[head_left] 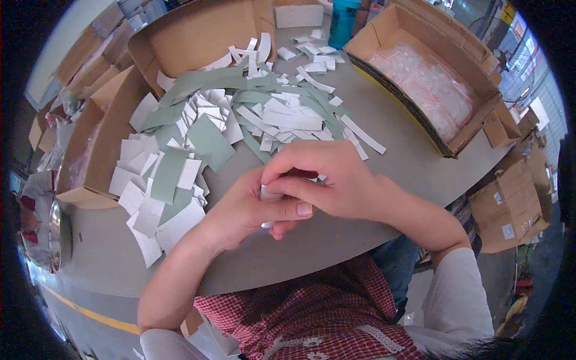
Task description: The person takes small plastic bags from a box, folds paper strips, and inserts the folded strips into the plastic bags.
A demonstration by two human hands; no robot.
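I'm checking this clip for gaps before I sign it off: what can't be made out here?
All in the head view:
- White piece between the left hand and right hand: its full shape, mostly covered by fingers.
- Small bags in the open box: contents, too small and blurred.
- Labels on the lower-right carton: print too small.
- Teal bottle: top cut off by the upper edge.

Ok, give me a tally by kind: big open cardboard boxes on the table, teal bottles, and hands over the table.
Big open cardboard boxes: 3 (left box, back box, right box)
Teal bottle: 1
Hands: 2 (left hand, right hand)
Total: 6
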